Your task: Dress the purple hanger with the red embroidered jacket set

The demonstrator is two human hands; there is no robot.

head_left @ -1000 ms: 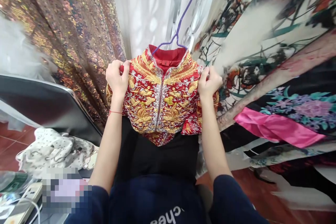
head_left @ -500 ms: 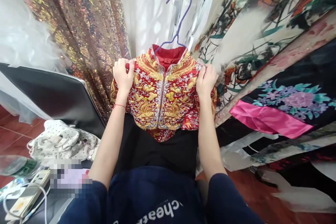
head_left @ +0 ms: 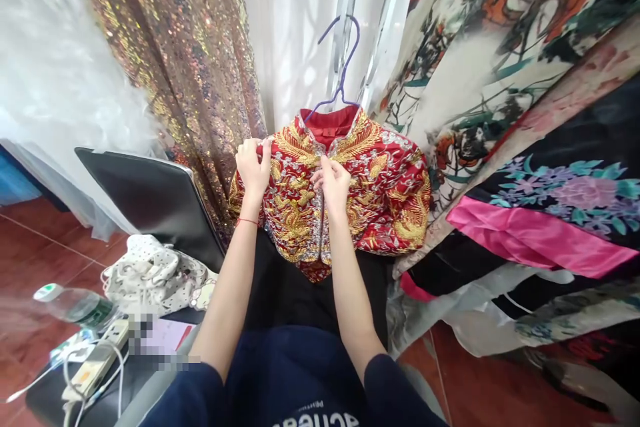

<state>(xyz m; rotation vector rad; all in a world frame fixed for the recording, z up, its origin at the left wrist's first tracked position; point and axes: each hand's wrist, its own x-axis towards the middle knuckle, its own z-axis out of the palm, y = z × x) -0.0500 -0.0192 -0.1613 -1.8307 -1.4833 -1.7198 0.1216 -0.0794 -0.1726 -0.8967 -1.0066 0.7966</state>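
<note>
A red jacket [head_left: 385,193] thick with gold and silver embroidery hangs on a purple hanger [head_left: 340,73] in front of me. My left hand [head_left: 253,165] is closed on the jacket's left shoulder, fingers pinching the cloth. My right hand [head_left: 333,183] is at the front opening just below the collar, its fingers pinched on the silver-trimmed edge. The jacket's right sleeve hangs loose beside it.
Sequinned gold fabric [head_left: 185,60] hangs at left, white curtains [head_left: 295,33] behind, printed floral garments [head_left: 525,113] with a pink sash [head_left: 540,247] at right. A black board [head_left: 150,193], a spotted white bag [head_left: 155,273], a water bottle [head_left: 75,303] and a power strip [head_left: 97,363] lie at lower left.
My right hand has let go of the jacket's right shoulder and moved to the centre front below the collar. The left hand keeps its hold. The view has shifted.
</note>
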